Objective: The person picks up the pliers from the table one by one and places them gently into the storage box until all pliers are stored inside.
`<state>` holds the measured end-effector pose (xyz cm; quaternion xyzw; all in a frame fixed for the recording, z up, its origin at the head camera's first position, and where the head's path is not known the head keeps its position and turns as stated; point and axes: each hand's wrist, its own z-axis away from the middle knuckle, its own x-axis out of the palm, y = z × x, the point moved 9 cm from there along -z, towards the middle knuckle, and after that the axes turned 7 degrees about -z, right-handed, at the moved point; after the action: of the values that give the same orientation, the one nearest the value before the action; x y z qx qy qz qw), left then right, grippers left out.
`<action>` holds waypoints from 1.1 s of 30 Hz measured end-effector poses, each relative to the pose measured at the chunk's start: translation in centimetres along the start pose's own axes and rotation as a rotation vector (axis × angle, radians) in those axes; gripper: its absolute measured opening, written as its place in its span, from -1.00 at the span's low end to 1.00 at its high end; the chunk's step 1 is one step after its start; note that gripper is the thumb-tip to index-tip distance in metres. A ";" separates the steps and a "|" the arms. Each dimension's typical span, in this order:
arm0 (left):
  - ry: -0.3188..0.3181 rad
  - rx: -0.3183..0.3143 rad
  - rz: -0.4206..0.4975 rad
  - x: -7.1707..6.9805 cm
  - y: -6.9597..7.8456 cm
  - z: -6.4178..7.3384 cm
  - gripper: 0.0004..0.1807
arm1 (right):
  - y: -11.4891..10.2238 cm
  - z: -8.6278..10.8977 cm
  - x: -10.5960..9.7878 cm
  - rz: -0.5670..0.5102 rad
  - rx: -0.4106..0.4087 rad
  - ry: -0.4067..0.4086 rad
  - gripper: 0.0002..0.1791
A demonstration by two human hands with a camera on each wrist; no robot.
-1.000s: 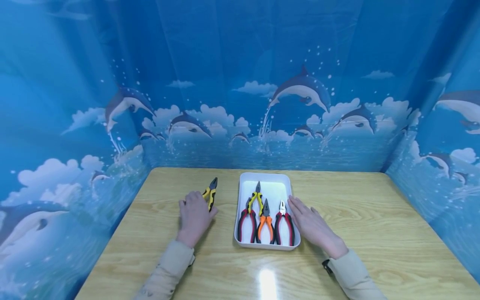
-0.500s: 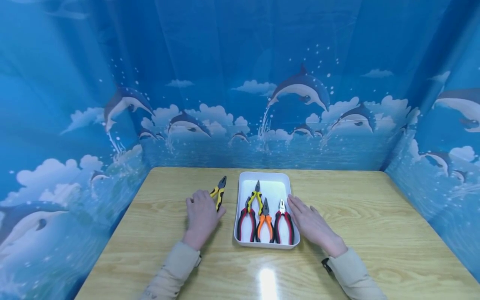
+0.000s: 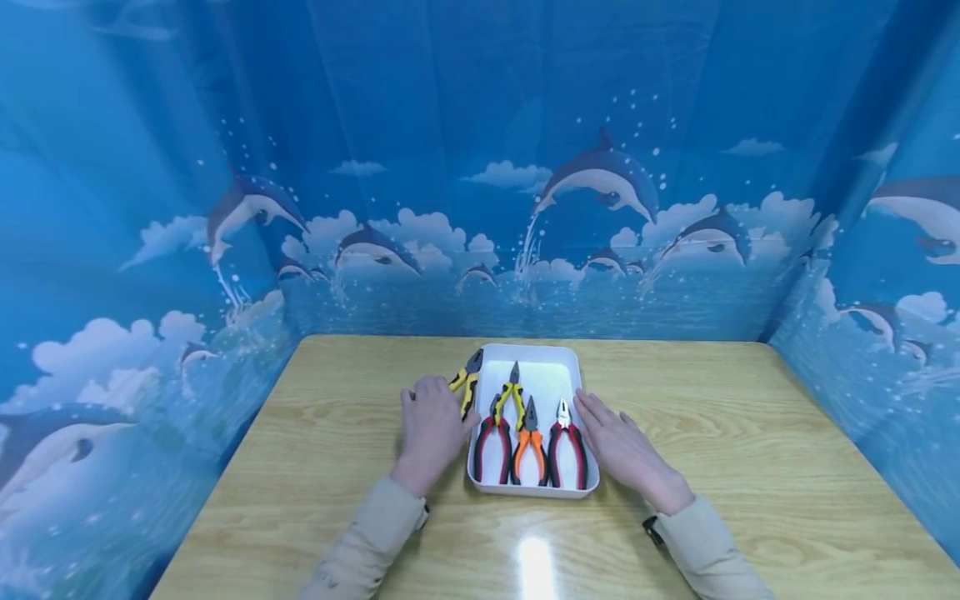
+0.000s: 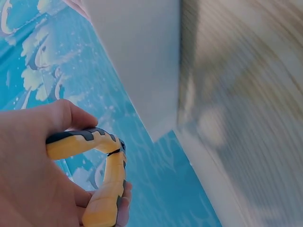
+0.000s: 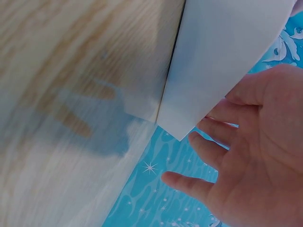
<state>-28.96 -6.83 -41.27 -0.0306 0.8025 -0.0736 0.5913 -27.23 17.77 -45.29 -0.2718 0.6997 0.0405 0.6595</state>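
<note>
My left hand (image 3: 435,429) grips yellow-and-black pliers (image 3: 465,385) by their spread handles, with thumb and fingers around them in the left wrist view. The dark jaws of these pliers point away from me and overlap the far left rim of a white tray (image 3: 551,354). Against the tray's right wall, my right hand (image 3: 626,448) rests with fingers extended; in the right wrist view the fingertips are right at the wall (image 5: 213,52). Inside the tray lie yellow-and-black long-nose pliers (image 3: 513,396), orange-and-black pliers (image 3: 531,442), and two red-and-black pairs, one silver-jawed (image 3: 564,412).
The tray stands on a wood-grain table (image 3: 712,400), toward its far edge. A blue dolphin-print curtain (image 3: 465,167) encloses the back and sides. A bright light reflection shows on the tabletop in front of the tray.
My left hand has moved right with the yellow-and-black pliers, from the table's left part to the tray's left rim. The right hand and tray have stayed put.
</note>
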 end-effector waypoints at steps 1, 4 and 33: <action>-0.001 0.005 -0.008 -0.1 0.4 0.0 -0.14 | 0.0 0.0 0.0 -0.002 0.001 -0.001 -0.41; -0.005 0.025 -0.028 -0.5 1.8 -0.2 -0.16 | 0.1 0.0 0.0 -0.008 0.006 -0.008 -0.40; -0.141 0.128 -0.160 1.7 12.7 -1.5 -0.10 | 0.2 0.1 -0.1 -0.007 0.000 -0.011 -0.42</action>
<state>-30.44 5.61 -44.43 -0.0620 0.7477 -0.1694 0.6391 -27.25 17.96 -45.25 -0.2740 0.6949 0.0395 0.6637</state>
